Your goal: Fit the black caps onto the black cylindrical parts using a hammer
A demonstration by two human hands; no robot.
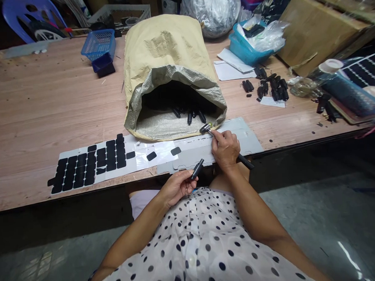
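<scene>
My left hand (178, 186) is closed on a small black cylindrical part (197, 169), held just below the table's front edge. My right hand (226, 148) grips a small hammer (205, 129) with a metal head and a black handle that sticks out behind the hand; the head hovers over a grey sheet (236, 132) in front of a sack. The open tan woven sack (169, 75) lies on its side with several black parts (189, 115) showing in its mouth. To the left lies a white backing sheet with rows of black adhesive pads (90, 164).
The wooden table (35, 113) carries a blue basket (99, 45) at the back left, a heap of black parts (272, 88) at right, white papers (231, 69), a teal bin (248, 48), a cardboard box (315, 29) and tape rolls (332, 65).
</scene>
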